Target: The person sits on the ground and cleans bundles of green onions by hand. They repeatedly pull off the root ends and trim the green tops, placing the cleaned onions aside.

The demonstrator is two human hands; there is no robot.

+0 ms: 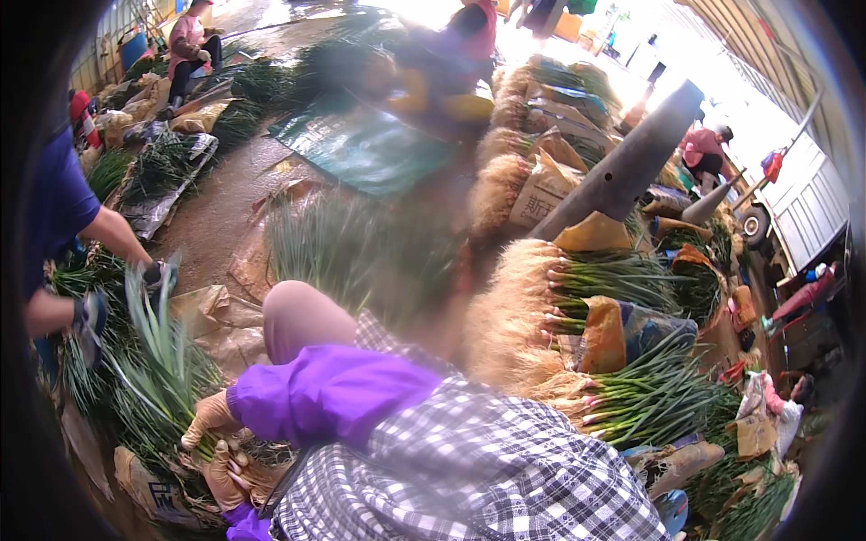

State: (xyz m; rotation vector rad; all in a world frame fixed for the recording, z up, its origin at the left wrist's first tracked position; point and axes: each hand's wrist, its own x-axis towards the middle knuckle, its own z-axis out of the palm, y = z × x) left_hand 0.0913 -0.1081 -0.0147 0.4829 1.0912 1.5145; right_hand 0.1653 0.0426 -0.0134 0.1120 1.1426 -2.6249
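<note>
A bunch of long green scallions point(161, 362) rises in front of me at the left, roots downward. My right hand point(213, 419), in a tan glove below a purple sleeve, is closed around its lower stalks. Just below, my left hand point(225, 473), gloved the same way, grips the pale stem ends of the same bunch. The pale roots point(264, 466) hang beside my left hand, against my checked clothing. More loose scallions point(115, 399) lie under and behind the held bunch. A printed woven sack point(152, 483) lies by my left hand, partly covered by leaves.
Another person's arms point(108, 270) reach into the scallions at the left. Stacked bundles with tan roots point(517, 324) stand to the right, beside a slanted grey post point(622, 159). A green sheet point(365, 145) lies on the wet floor point(210, 209). The middle of the view is blurred.
</note>
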